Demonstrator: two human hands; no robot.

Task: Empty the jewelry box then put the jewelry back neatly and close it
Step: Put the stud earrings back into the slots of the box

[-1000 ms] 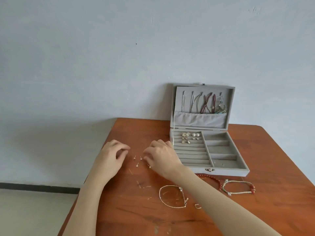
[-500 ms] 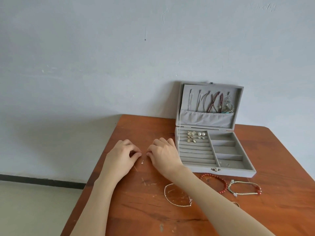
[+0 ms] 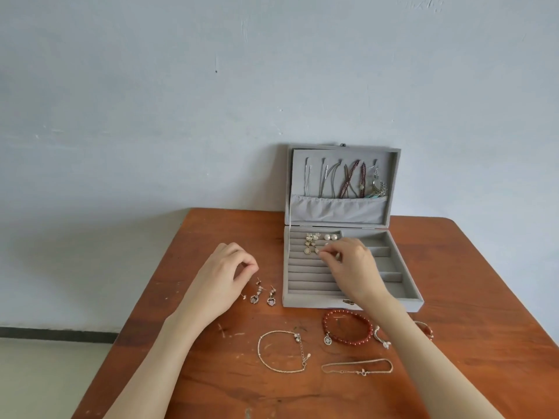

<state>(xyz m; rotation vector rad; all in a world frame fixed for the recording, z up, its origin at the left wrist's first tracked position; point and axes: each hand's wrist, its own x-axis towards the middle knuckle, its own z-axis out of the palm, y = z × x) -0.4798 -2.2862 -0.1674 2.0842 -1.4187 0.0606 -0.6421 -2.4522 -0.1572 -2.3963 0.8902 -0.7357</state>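
Right-hand fingers (image 3: 328,254) pinching something tiny over open jewelry box (image 3: 352,300), left fingers (image 3: 246,264) curled together, scratched wooden table (image 3: 469,297), pale wall (image 3: 181,101)

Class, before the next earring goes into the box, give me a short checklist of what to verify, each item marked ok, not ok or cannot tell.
1. Jewelry box lid open and upright: ok.
2. Free ring-roll slots in front of the right hand: ok.
3. Earring firmly seated under the right fingertips: cannot tell, fingers hide it.
4. Drop earrings on the table within reach of the left hand: ok.
5. Left hand already holding an earring: cannot tell.
6. Red bead bracelet stored in the box: not ok.
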